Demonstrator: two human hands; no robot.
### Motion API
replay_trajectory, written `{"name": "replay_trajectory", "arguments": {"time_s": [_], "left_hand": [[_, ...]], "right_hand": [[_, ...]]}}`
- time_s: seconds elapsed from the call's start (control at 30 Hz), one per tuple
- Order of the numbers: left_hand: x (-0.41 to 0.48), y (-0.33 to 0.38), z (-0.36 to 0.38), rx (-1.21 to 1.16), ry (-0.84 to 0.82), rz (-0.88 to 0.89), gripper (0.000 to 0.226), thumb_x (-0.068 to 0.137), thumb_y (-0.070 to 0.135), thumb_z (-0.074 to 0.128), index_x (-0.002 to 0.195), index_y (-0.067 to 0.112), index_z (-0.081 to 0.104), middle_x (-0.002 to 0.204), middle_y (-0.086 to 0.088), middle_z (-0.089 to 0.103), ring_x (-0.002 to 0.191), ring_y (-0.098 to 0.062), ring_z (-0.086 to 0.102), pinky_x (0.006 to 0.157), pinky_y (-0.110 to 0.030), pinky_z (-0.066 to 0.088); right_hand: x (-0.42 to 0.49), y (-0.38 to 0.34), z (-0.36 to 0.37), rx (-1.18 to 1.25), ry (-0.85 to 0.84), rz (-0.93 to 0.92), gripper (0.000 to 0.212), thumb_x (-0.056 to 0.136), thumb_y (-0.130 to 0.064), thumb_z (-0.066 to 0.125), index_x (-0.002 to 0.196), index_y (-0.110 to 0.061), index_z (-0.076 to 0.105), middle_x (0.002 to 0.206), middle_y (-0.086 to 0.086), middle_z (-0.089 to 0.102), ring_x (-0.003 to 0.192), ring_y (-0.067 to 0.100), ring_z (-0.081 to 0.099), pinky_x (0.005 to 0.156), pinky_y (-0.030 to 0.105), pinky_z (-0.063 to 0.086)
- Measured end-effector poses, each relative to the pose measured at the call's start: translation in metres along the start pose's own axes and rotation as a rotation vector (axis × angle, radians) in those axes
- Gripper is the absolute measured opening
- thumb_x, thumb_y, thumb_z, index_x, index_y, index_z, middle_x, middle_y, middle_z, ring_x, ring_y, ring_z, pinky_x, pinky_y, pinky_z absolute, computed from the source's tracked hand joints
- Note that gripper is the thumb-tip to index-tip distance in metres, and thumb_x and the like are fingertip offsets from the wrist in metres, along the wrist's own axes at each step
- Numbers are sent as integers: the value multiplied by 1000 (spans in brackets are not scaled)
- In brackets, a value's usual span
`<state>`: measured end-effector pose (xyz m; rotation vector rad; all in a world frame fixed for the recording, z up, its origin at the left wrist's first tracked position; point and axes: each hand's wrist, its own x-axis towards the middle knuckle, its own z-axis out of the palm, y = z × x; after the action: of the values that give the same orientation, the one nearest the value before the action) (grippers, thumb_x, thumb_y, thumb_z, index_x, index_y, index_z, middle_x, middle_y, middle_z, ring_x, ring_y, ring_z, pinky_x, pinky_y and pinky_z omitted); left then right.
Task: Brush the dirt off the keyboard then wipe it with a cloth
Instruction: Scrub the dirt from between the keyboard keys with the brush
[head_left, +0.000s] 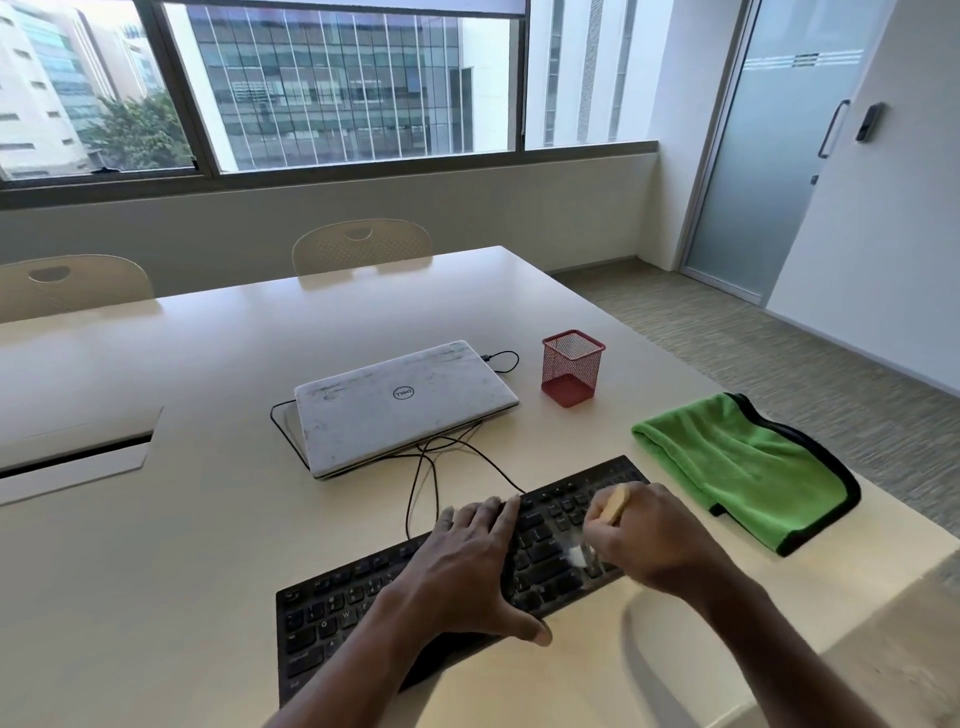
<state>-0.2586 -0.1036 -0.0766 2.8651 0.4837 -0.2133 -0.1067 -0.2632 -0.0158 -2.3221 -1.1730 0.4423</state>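
A black keyboard (332, 613) lies slantwise on the pale table near its front edge. My left hand (467, 566) rests flat on its middle, fingers straight, thumb at the near edge. My right hand (649, 540) grips a small brush (615, 503) with a wooden handle; its white bristles touch the keys on the keyboard's right part. A folded green cloth (743, 467) with black trim lies on the table to the right of the keyboard.
A shut grey laptop (400, 405) with black cables sits behind the keyboard. A red mesh pen cup (571, 369) stands to its right. Two chairs (361, 244) are at the table's far side. The table's right edge (883, 561) runs close behind the cloth.
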Motion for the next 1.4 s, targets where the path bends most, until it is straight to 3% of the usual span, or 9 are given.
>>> {"name": "replay_trajectory", "arguments": {"time_s": [0.1,0.17,0.37,0.6,0.73,0.87,1.03,1.23,1.4], "left_hand": [[5,3,0,-8,-4,6,143,66,89,65,161,18,-15,171,-8,-1,156,-24,1,127,-49,-3],[9,5,1,-5,-5,13,142,67,89,64,161,18,-15,171,-9,-1,156,-25,0,127,-52,-2],[20,13,5,23,20,17,142,67,91,62,161,15,-13,170,-12,3,156,-29,5,125,-57,-3],[29,24,3,-7,-12,-20,141,68,86,67,161,18,-14,171,-9,0,156,-27,0,125,-59,-5],[33,29,0,-20,-38,-47,141,67,83,70,161,19,-15,171,-9,-2,156,-26,-1,124,-60,-6],[37,34,0,-23,-37,-73,142,66,84,70,160,21,-16,171,-8,-3,156,-25,-3,124,-60,-5],[41,40,2,-28,-29,-105,142,66,86,68,160,23,-17,171,-6,-1,156,-23,-1,124,-59,-6],[42,45,2,-17,-13,-132,142,65,86,68,160,24,-18,171,-5,2,156,-23,0,124,-60,-4],[42,46,1,-21,-23,-145,142,65,85,69,159,25,-19,171,-4,2,156,-23,0,124,-61,-4]], "right_hand": [[0,7,-3,-76,50,26,29,73,-34,55,67,-8,66,63,6,69,55,23,63,53,37,50],[0,6,-2,-20,110,8,18,80,-28,60,68,-17,67,61,0,68,53,14,61,48,29,46],[-4,7,-1,-100,-58,-49,22,66,-38,52,57,-21,62,56,-7,64,47,7,52,47,22,36],[-2,14,-7,-21,-208,-185,13,74,-23,59,69,-17,69,67,0,70,56,14,61,54,28,47],[5,25,-14,-67,-69,-227,13,75,-27,61,67,-20,68,61,-4,69,51,13,60,48,26,46],[9,28,-18,57,-161,-298,12,75,-30,60,72,-25,70,65,-9,70,54,8,60,52,21,44],[23,41,-20,118,-17,-207,20,76,-40,55,73,-26,69,64,-11,69,53,8,62,54,34,55],[28,39,-24,-44,-104,-247,25,68,-36,51,67,-15,65,61,2,67,53,18,59,56,39,53],[33,38,-24,42,-70,-290,13,82,-30,59,73,-29,68,65,-8,69,54,8,61,52,27,50]]}}
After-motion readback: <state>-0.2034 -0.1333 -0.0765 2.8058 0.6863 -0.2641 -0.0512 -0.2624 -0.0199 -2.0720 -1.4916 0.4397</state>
